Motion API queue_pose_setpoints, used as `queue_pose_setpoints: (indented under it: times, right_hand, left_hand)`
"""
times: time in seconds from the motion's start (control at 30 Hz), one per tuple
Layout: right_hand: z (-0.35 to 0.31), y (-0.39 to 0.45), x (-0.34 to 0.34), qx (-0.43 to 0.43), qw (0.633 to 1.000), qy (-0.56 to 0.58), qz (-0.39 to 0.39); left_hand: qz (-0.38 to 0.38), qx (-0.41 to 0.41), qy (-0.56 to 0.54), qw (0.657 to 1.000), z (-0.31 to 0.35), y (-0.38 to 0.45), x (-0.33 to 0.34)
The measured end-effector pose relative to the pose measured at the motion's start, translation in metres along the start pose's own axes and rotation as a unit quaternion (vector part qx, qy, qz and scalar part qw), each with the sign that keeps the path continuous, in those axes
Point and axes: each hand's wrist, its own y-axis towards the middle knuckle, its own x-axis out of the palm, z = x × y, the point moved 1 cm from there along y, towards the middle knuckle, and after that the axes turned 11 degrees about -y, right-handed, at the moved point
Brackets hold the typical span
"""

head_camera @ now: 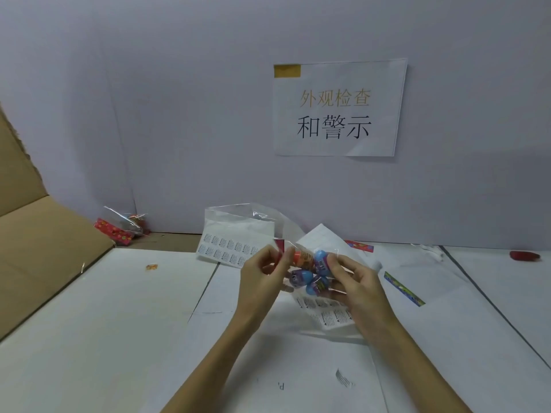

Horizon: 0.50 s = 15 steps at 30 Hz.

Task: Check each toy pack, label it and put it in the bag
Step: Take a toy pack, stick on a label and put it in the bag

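Toy pack (310, 271): clear wrap, blue, purple, orange eggs; both hands' fingers (334, 263) pinching it.

A pale wall (179, 99) bearing a printed paper sign (338, 110) rises behind the white-covered table (119, 323)

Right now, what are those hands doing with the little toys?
A person holds a clear toy pack of small colourful toys above the white table. The left hand pinches its top edge and the right hand has its grip round the side, as if checking it. A label sheet lies just behind, another label sheet lies under the hands, and a second pack sits by the cardboard box.
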Motion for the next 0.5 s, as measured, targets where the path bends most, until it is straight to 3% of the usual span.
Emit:
queue_pose_setpoints:
  times: [0.2, 0.27, 0.33, 0.37, 0.5]
  right_hand:
    - [-0.004, -0.003, -0.004, 0.003, 0.999, 0.039, -0.008]
    - [-0.004, -0.005, -0.005, -0.059, 0.995, -0.057, 0.051]
    - [-0.005, -0.009, -0.005, -0.153, 0.961, -0.203, 0.105]
    - [-0.006, -0.011, -0.004, -0.179, 0.953, -0.221, 0.104]
    - [-0.009, -0.019, 0.005, -0.184, 0.967, -0.165, 0.06]
  left_hand:
    - [-0.012, 0.017, -0.032, 0.999, 0.003, 0.004, -0.003]
    - [0.022, 0.071, 0.014, 0.997, 0.002, 0.006, -0.005]
    - [0.058, 0.141, 0.089, 0.984, 0.0, 0.008, -0.01]
    - [0.069, 0.152, 0.104, 0.98, -0.001, 0.008, -0.012]
    - [0.022, 0.069, 0.045, 0.996, 0.0, 0.005, -0.009]
